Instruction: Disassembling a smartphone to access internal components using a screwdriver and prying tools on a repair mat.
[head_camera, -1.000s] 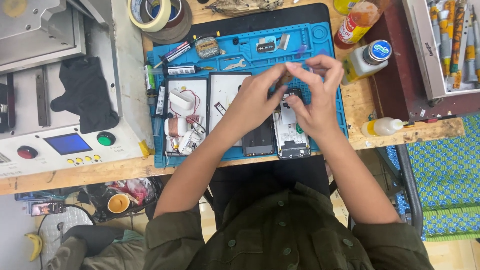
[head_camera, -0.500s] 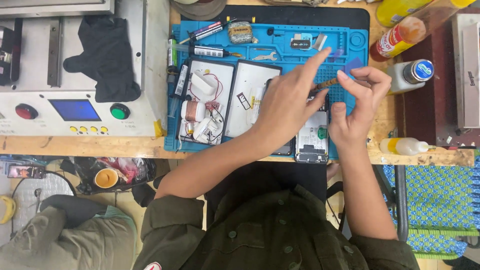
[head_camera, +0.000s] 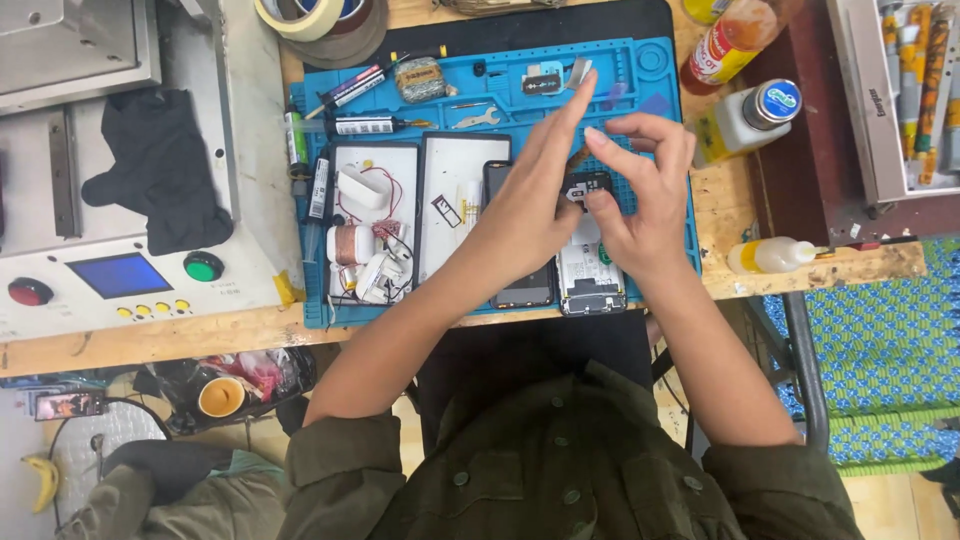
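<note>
While the blue work mat (head_camera: 640, 70) lies on the desk (head_camera: 150, 335), an opened phone (head_camera: 590, 270) is seen at its near edge. Above the phone, a small dark part (head_camera: 585, 187) is pinched by the right hand (head_camera: 645, 205); the left hand (head_camera: 530, 200) is spread with fingers extended, touching that part.

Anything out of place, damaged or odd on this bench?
Nothing looks spilled or broken. The opened phone overhangs the blue mat's near edge beneath the left hand and right hand. A black glove lies draped over the grey machine.
</note>
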